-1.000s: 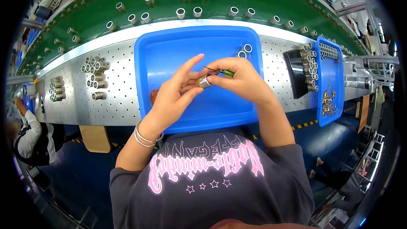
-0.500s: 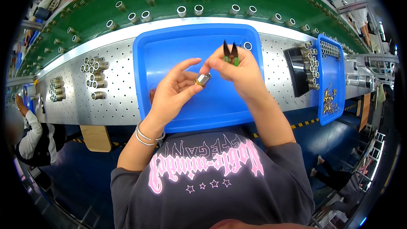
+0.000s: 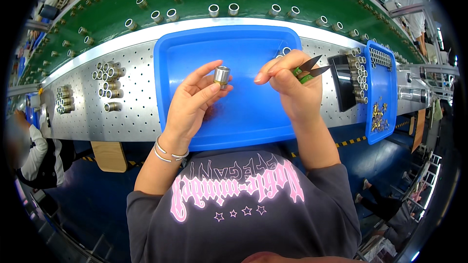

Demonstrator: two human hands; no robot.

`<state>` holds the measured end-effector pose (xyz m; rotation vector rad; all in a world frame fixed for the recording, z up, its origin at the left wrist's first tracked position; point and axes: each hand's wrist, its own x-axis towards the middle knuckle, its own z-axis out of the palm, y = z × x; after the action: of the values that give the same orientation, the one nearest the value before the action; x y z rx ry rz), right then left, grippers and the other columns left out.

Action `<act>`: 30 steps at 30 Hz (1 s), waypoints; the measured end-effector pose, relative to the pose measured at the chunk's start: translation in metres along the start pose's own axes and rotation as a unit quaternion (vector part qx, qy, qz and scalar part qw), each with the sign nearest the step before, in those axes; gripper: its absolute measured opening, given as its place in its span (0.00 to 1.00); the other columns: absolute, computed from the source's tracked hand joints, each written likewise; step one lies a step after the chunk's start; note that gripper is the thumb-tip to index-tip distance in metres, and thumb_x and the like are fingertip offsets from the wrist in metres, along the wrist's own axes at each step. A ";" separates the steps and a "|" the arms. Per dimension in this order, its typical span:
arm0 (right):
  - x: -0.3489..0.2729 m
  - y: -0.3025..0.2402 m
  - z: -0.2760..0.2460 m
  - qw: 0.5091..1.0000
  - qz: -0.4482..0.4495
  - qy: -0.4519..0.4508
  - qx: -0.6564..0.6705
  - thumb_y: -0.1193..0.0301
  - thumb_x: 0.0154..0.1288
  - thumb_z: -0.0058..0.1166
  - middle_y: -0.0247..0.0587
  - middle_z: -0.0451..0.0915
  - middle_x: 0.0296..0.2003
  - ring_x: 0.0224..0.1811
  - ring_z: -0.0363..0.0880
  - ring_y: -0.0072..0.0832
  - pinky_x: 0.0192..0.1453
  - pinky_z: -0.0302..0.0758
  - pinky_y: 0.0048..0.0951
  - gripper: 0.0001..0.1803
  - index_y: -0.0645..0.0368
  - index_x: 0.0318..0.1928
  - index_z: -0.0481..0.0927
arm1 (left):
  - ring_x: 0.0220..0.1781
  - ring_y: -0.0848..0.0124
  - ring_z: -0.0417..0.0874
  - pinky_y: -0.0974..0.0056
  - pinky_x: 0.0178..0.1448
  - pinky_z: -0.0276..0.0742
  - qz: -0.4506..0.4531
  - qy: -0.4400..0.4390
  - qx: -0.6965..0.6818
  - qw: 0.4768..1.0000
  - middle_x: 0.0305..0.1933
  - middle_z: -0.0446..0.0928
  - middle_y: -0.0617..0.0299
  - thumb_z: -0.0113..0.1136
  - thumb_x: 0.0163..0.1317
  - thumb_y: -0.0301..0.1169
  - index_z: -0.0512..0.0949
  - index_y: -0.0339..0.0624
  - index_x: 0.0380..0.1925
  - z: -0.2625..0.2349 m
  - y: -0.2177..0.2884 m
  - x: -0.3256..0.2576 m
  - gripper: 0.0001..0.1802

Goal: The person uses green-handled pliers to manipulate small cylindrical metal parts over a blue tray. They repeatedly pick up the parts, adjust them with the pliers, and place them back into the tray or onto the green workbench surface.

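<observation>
My left hand (image 3: pixel 187 104) grips a short hollow metal cylinder (image 3: pixel 222 74) between thumb and fingers, open end up, with a yellowish band at its lower end. It is held above a large blue tray (image 3: pixel 234 141). My right hand (image 3: pixel 302 95) is closed round green-handled snips (image 3: pixel 311 66), their dark blades pointing right and slightly apart. The right thumb and index finger come together at the left; I cannot make out anything between them. Part of a reddish-brown clump (image 3: pixel 209 113) shows in the tray beside my left hand. More cylinders (image 3: pixel 286 51) stand by the tray's far right corner.
A green conveyor belt (image 3: pixel 195 2) carrying scattered cylinders runs beyond the perforated metal bench (image 3: pixel 141 117). Grouped cylinders (image 3: pixel 112 73) lie at the left. A black flat panel (image 3: pixel 342 80) and a blue tray (image 3: pixel 371 140) with small brass-coloured pieces are at the right. Another person (image 3: pixel 36 153) sits far left.
My hands have moved apart. The cylinder has risen and turned more upright in my left hand; my right hand has shifted right, and the snips' blades now point right instead of away.
</observation>
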<state>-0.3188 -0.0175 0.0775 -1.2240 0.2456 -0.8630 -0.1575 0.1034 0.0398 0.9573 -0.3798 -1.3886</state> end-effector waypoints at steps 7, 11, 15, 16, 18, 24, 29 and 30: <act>0.006 -0.006 0.012 0.998 0.002 -0.058 0.007 0.80 0.60 0.54 0.49 0.81 0.31 0.35 0.81 0.30 0.43 0.77 0.28 0.02 0.67 0.32 0.75 | 0.47 0.66 0.79 0.66 0.54 0.74 0.031 -0.006 0.016 0.999 0.48 0.76 0.51 0.56 0.60 0.25 0.68 0.38 0.57 0.002 -0.001 0.000 0.23; 0.010 -0.013 0.016 0.997 -0.001 -0.074 0.017 0.79 0.60 0.55 0.48 0.81 0.31 0.36 0.81 0.29 0.44 0.77 0.27 0.03 0.67 0.32 0.76 | 0.46 0.66 0.79 0.67 0.54 0.73 0.086 -0.013 0.117 0.989 0.47 0.76 0.53 0.55 0.60 0.24 0.69 0.37 0.55 -0.004 -0.011 0.002 0.22; 0.016 -0.014 0.017 0.998 -0.022 -0.006 -0.058 0.75 0.62 0.53 0.43 0.81 0.32 0.30 0.75 0.20 0.36 0.71 0.19 0.05 0.65 0.35 0.77 | 0.47 0.67 0.79 0.67 0.55 0.73 0.074 -0.002 0.116 0.990 0.46 0.76 0.54 0.54 0.61 0.24 0.68 0.38 0.55 -0.001 -0.012 0.000 0.21; 0.016 -0.012 0.017 0.997 -0.019 0.013 -0.076 0.73 0.63 0.53 0.42 0.81 0.33 0.28 0.72 0.18 0.33 0.68 0.17 0.06 0.64 0.36 0.77 | 0.48 0.67 0.79 0.67 0.55 0.72 0.064 0.006 0.094 0.994 0.46 0.76 0.54 0.54 0.61 0.25 0.68 0.38 0.56 0.001 -0.009 0.000 0.21; 0.016 -0.004 0.014 0.992 -0.012 0.052 -0.111 0.69 0.64 0.53 0.38 0.81 0.34 0.24 0.66 0.13 0.28 0.63 0.15 0.08 0.61 0.39 0.78 | 0.48 0.67 0.78 0.67 0.55 0.73 0.048 0.022 0.051 0.997 0.48 0.75 0.53 0.54 0.61 0.25 0.66 0.38 0.57 0.003 -0.004 0.002 0.23; 0.002 0.021 0.012 0.874 -0.050 -0.050 -0.480 0.67 0.56 0.59 0.39 0.81 0.31 0.28 0.80 0.32 0.27 0.73 0.28 0.10 0.55 0.39 0.80 | 0.50 0.69 0.77 0.68 0.55 0.74 0.060 0.051 -0.005 0.997 0.50 0.74 0.54 0.55 0.61 0.27 0.63 0.37 0.59 0.004 -0.003 0.000 0.26; -0.001 0.026 0.010 0.857 -0.051 -0.041 -0.511 0.66 0.55 0.60 0.37 0.82 0.27 0.24 0.79 0.32 0.26 0.72 0.28 0.08 0.55 0.35 0.82 | 0.51 0.70 0.77 0.67 0.56 0.73 0.063 0.040 0.022 0.997 0.48 0.75 0.55 0.57 0.61 0.27 0.63 0.38 0.58 0.004 -0.004 0.000 0.26; -0.001 0.025 0.010 0.858 -0.052 -0.040 -0.510 0.66 0.55 0.60 0.37 0.81 0.27 0.24 0.79 0.32 0.26 0.72 0.28 0.08 0.55 0.34 0.82 | 0.51 0.70 0.77 0.67 0.56 0.73 0.064 0.039 0.021 0.997 0.48 0.75 0.55 0.57 0.60 0.27 0.64 0.38 0.58 0.004 -0.004 0.000 0.26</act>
<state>-0.3021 -0.0075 0.0584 -2.2764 0.6222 -0.7712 -0.1633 0.1021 0.0393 1.0020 -0.4065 -1.2280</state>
